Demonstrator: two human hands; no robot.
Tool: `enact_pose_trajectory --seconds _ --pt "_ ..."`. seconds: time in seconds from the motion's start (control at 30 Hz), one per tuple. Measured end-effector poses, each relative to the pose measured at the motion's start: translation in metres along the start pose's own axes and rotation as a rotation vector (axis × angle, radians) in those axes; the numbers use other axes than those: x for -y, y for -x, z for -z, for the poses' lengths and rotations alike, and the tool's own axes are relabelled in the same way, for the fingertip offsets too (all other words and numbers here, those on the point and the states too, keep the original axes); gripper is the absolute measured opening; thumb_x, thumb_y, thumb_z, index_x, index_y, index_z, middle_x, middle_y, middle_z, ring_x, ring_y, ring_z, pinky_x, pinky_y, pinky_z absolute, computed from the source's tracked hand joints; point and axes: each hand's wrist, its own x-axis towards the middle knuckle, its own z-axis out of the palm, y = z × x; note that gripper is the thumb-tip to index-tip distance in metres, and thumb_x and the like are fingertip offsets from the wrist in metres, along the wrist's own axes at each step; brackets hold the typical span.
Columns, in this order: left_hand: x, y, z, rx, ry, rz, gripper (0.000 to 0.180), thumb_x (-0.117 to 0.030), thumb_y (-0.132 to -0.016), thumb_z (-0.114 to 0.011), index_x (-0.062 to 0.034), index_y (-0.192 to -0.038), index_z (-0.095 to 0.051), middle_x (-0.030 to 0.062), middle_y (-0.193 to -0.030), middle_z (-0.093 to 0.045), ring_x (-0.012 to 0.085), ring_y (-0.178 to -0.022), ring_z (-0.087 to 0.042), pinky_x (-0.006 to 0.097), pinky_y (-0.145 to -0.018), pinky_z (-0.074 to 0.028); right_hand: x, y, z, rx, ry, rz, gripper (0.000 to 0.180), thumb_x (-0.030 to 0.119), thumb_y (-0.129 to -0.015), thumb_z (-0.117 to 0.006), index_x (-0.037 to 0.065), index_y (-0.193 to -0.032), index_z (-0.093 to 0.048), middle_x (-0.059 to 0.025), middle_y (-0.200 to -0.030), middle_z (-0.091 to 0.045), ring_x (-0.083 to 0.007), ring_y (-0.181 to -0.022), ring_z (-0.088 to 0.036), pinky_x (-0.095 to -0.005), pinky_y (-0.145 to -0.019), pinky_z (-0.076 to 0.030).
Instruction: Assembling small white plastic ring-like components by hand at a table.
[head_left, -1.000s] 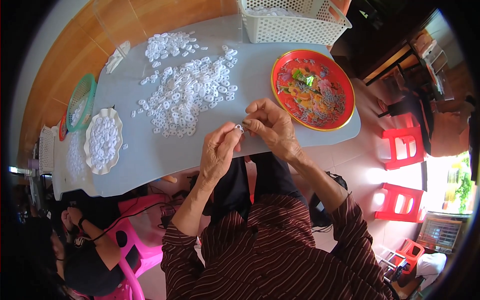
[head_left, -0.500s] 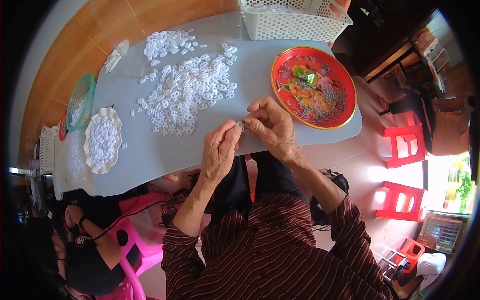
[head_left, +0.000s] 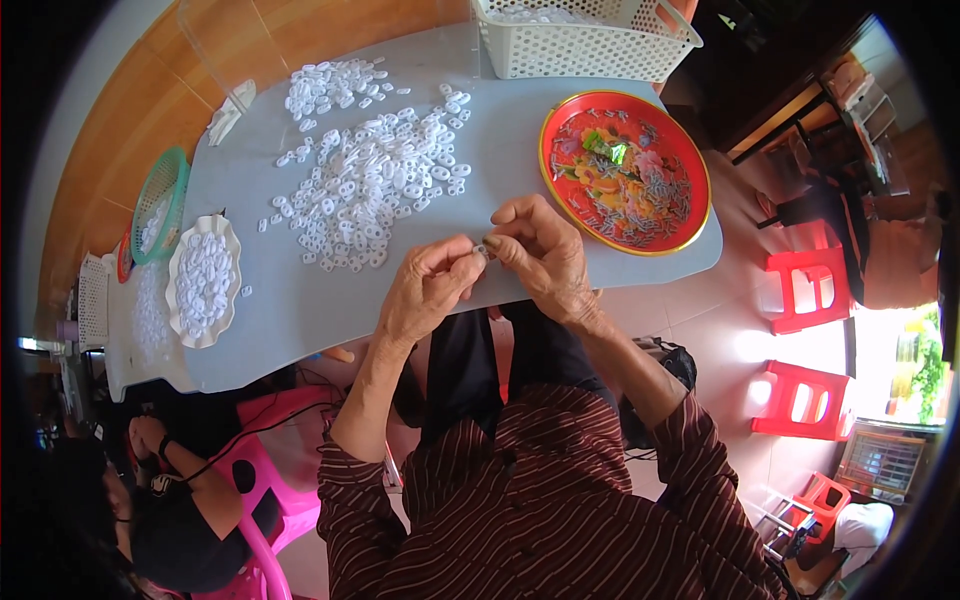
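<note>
Over the table's near edge, my left hand [head_left: 430, 285] is closed in a pinch around a small white plastic piece [head_left: 483, 253], mostly covered by fingertips. My right hand [head_left: 545, 262] meets it there, thumb and forefinger pressed together at the same spot; what they grip is too small to make out. Beyond the hands spreads a loose heap of small white plastic pieces [head_left: 370, 180], many with two holes. To the right lies a round red flowered tray [head_left: 549, 170] with a gold rim, scattered with small grey metal pins [head_left: 672, 198].
A white perforated basket [head_left: 580, 50] stands at the back. On the left are a scalloped white dish [head_left: 235, 285] full of white pieces and a green basket [head_left: 180, 205]. Red stools [head_left: 800, 400] stand on the floor at right; another person [head_left: 190, 500] sits lower left.
My left wrist and forearm have swung a little to the left, and the left hand lies flatter. Both hands still meet at the fingertips.
</note>
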Motion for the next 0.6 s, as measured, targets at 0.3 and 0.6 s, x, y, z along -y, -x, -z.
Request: enact_pose_trajectory --seconds 0.3,0.6 --pt "0.002 0.005 -0.011 -0.138 0.108 -0.001 0.024 -0.019 -0.089 -0.055 0.0004 -0.074 -0.056 -0.0015 -0.059 -0.049 0.0048 -0.054 -0.044 0.022 -0.051 -0.036 0.002 -0.001 0.0 0.019 0.037 0.036 0.018 0.004 -0.089 -0.059 0.0 -0.103 -0.048 -0.0088 -0.08 -0.063 -0.0097 -0.076 -0.059 -0.0244 -0.069 -0.047" --pt "0.0 0.006 -0.015 -0.164 0.129 0.01 0.024 -0.018 -0.089 -0.053 0.0005 -0.074 -0.054 -0.0009 -0.06 -0.049 0.0052 -0.054 -0.044 0.022 -0.05 -0.036 0.004 -0.001 -0.001 0.026 0.044 0.027 0.018 0.003 -0.089 -0.058 0.0 -0.103 -0.048 -0.0085 -0.08 -0.063 -0.0089 -0.077 -0.058 -0.0242 -0.07 -0.047"
